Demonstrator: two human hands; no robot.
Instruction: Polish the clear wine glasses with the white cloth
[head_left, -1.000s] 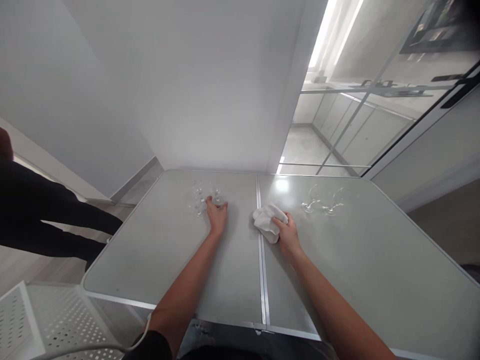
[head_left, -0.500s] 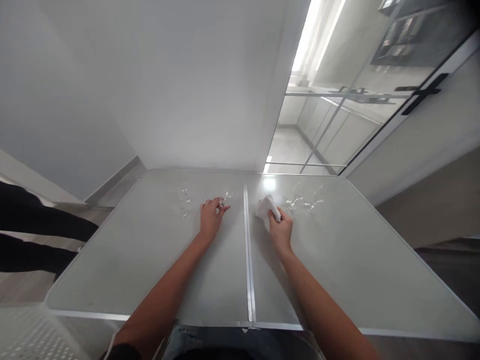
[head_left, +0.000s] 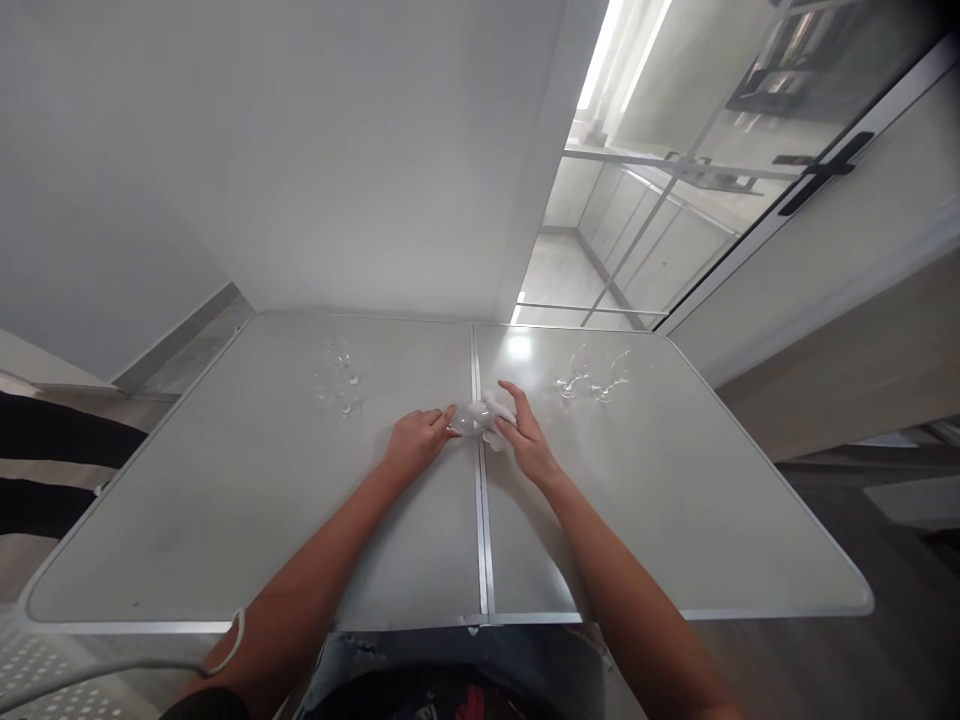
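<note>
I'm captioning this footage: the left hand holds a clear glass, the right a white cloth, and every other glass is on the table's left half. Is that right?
Not every other glass: the head view shows glasses on the right half of the table too. The left hand does hold a clear glass, and the right hand a white cloth.
</note>
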